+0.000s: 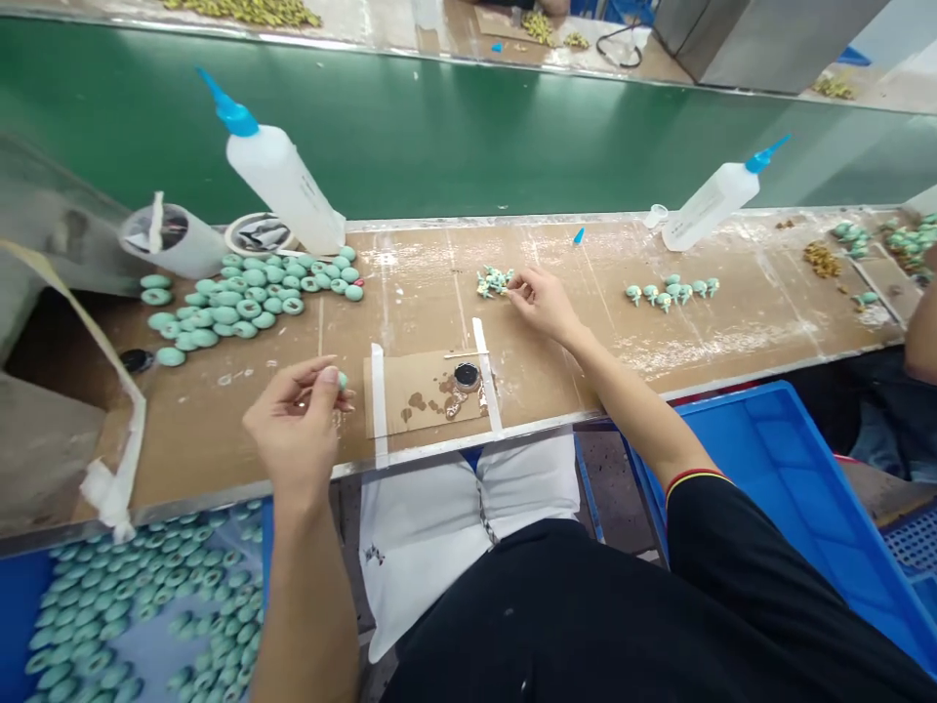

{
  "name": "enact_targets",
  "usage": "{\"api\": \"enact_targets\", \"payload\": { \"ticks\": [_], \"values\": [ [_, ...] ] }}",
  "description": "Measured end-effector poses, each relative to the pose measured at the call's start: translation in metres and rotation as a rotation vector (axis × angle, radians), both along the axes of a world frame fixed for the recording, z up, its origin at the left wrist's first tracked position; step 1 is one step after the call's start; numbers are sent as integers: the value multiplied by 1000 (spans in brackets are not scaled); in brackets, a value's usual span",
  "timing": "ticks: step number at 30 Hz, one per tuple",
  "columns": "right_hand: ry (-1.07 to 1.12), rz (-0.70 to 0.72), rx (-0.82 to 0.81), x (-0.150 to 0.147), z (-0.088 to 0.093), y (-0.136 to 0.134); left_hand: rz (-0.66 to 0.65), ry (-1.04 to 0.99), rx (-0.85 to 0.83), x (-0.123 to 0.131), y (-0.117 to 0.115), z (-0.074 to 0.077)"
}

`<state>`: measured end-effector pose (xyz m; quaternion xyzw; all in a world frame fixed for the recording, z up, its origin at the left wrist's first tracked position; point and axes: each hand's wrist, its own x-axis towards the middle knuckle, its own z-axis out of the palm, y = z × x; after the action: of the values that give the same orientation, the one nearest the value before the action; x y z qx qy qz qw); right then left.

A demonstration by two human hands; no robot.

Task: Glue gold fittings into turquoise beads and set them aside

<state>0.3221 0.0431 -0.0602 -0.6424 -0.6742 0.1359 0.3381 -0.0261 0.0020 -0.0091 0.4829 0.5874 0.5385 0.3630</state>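
My left hand [297, 425] hovers over the bench's front edge, its fingertips pinching a small teal piece [342, 381]. My right hand [542, 301] rests on the brown-covered bench [425, 293], its fingertips at the edge of a small cluster of teal figurines [494, 281]. Whether those fingers hold a piece is hidden. Between my hands lies a brown card [421, 395] taped down, smeared with brown residue, with a small black-filled jar [467, 376] and a thin wooden stick [465, 354] on it.
Many teal disc beads [241, 298] lie to the left, beside white glue bottles [282, 186] with blue nozzles. A tray of beads [139, 615] sits below left, and a blue crate [761, 498] below right. A green conveyor belt [366, 137] runs behind. A co-worker's arm [923, 327] shows far right.
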Motion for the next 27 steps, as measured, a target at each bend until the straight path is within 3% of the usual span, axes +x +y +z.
{"api": "enact_targets", "payload": {
  "ticks": [5,9,14,19,23,27],
  "values": [
    [-131,-35,-51,-9,-13,19,-29,-301,-109,-11,-37,-19],
    [-169,84,-66,1,-14,14,-90,-433,-182,-10,-56,-27],
    [-160,231,-68,9,-6,-3,-157,-472,-246,-6,-63,-30],
    [-157,361,-72,-2,-1,-25,-202,-492,-261,-4,-62,-31],
    [-35,248,16,-5,-2,-33,-176,-506,-296,-3,-62,-33],
    [51,67,-30,1,-6,-32,-143,-494,-314,-3,-66,-34]
  ]
}}
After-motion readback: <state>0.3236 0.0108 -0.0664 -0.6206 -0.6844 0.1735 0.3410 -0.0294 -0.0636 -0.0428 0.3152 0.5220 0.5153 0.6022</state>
